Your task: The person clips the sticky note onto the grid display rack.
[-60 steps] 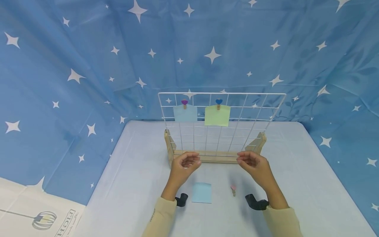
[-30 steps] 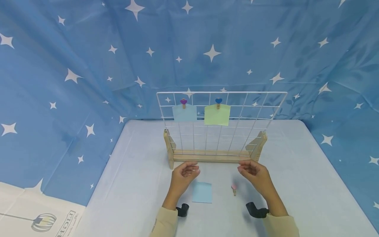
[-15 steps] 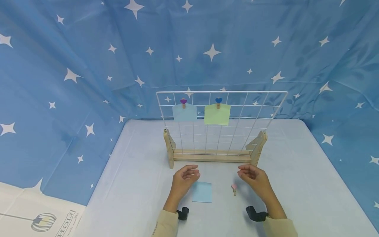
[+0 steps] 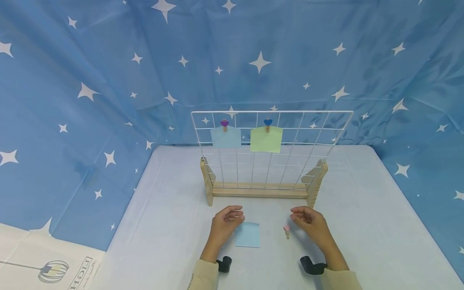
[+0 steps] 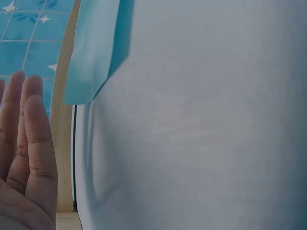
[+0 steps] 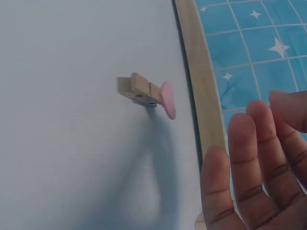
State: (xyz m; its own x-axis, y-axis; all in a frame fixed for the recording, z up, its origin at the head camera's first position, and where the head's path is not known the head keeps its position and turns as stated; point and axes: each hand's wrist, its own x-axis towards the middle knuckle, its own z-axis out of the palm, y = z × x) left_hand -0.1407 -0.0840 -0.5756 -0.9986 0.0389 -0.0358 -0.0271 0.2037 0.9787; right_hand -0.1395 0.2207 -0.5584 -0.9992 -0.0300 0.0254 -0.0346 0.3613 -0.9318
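Clearly, room parts left hand [image 4: 223, 225] (near blue note's [image 4: 248, 235] edge) from right hand [image 4: 313, 225].

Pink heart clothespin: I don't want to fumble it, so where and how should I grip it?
Probably pinch the clothespin by the long sides of its wooden body, coming from above and the right, nearest the right hand: it lies on the table, pink heart toward the rack, slim wood pointing away.

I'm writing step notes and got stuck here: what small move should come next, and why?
Probably lower the left hand and pinch the unclipped blue note: that hand holds nothing and hovers near it, while a pale blue note and a green note hang clipped to the wire grid.
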